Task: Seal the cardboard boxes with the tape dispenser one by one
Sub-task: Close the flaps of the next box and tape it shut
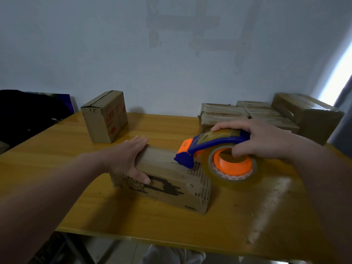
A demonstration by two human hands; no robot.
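Note:
A low cardboard box (167,178) with black print on its front lies in the middle of the yellow table (57,149). My left hand (127,159) holds its left end, fingers flat along the top and thumb on the front face. My right hand (266,140) grips a blue and orange tape dispenser (215,151) with a roll of clear tape. The dispenser's blue front edge rests on the box's top near its right end.
An upright cardboard box (105,116) stands at the back left. Several flat boxes (247,113) are stacked at the back right against the wall, with a bigger box (308,115) at the far right. A dark object (28,111) lies beyond the table's left edge.

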